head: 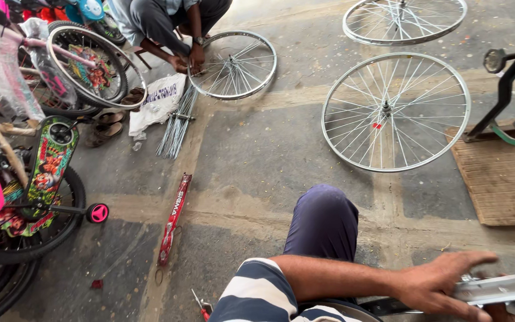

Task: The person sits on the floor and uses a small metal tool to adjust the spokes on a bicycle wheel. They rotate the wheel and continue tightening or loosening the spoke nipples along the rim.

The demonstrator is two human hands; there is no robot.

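Under the fingers (466, 262) lies a shiny, smooth metal rim (502, 289); beyond them, a glossy spoked metal wheel (396, 111) rests on the rough, matt concrete floor (257, 155).

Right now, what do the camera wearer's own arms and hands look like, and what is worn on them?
The left hand is bare, with no glove, ring or watch visible. The forearm is bare to a short sleeve striped navy and white. Only a sliver of the right hand shows at the frame's lower edge.

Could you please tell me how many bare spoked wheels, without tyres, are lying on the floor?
3: one far wheel, one middle wheel, one co-worker's wheel. Others may lie out of frame.
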